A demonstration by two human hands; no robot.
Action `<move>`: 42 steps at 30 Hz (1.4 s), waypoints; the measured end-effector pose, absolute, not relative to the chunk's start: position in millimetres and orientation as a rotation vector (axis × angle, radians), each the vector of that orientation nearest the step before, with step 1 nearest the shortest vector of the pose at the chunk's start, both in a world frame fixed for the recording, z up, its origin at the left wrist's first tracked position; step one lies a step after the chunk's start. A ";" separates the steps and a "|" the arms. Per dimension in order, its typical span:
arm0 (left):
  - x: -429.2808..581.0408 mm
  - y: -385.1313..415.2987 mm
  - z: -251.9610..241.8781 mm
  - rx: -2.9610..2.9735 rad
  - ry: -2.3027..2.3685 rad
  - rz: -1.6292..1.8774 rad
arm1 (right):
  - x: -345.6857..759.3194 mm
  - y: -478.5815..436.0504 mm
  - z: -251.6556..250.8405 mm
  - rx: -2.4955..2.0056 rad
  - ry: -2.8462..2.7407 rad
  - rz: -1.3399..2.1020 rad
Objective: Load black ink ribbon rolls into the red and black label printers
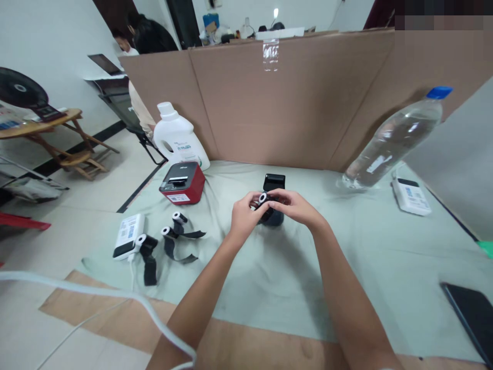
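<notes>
The left hand (246, 213) and right hand (296, 205) are pinching a black roll (263, 198) between nearly closed fingertips, holding it at a small black machine (275, 220) whose lid (275, 181) is apparently standing open. Handling of this roll is seemingly unfinished; three similar rolls (147, 241) are lying untouched on the cloth (246, 288), tails (150, 273) trailing.

Shot from 1 head-worn camera; looks forward and down, past left hand (245, 216) and right hand (298, 206) near mid-frame, over pale green cloth (385, 257); faces a cardboard panel (292, 108) square-on, and over its top edge to a white wall (318, 14) behind; near the hands, farther from the panel; wide enough for a black fan (21, 88) at far left
</notes>
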State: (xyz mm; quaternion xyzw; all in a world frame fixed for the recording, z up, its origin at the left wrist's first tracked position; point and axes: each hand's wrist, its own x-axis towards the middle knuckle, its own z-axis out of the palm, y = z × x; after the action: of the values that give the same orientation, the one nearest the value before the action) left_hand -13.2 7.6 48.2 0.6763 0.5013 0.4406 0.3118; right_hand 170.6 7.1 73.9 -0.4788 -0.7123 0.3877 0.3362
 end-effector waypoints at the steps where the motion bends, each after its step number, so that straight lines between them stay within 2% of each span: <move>1: -13.1 9.2 47.4 1.658 1.276 1.166 | 173.0 8.2 72.7 -1.229 -1.855 1.013; 4: -13.6 13.2 41.0 1.480 1.203 1.081 | 179.0 13.8 65.9 -1.273 -1.853 0.944; 12: -21.0 13.3 21.3 1.670 1.225 0.680 | 185.9 40.5 31.4 -1.591 -1.850 0.582; 20: -25.4 11.1 24.7 1.620 1.192 0.608 | 165.8 48.2 9.6 -1.714 -2.089 0.346; 26: -22.8 17.1 9.3 1.455 1.136 0.617 | 161.0 48.9 -0.8 -1.871 -1.720 0.174; 29: -20.0 18.9 2.7 1.373 1.082 0.611 | 167.0 59.1 -11.3 -1.753 -1.499 0.231; 33: -18.5 12.0 -3.3 1.340 1.063 0.637 | 177.7 73.2 -14.7 -1.522 -1.395 0.503; 38: -11.8 -13.6 -18.8 1.345 1.063 0.813 | 189.2 65.4 -0.4 -1.423 -1.555 0.628; 42: -7.9 -25.6 -29.3 1.382 1.044 0.906 | 188.8 53.5 5.3 -1.544 -1.681 0.695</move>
State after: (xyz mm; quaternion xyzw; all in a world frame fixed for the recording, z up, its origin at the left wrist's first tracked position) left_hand -7.9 -25.6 -29.3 0.5860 0.4429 0.3843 0.5592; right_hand 188.8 53.5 5.3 -0.6014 -0.6549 0.2709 0.3689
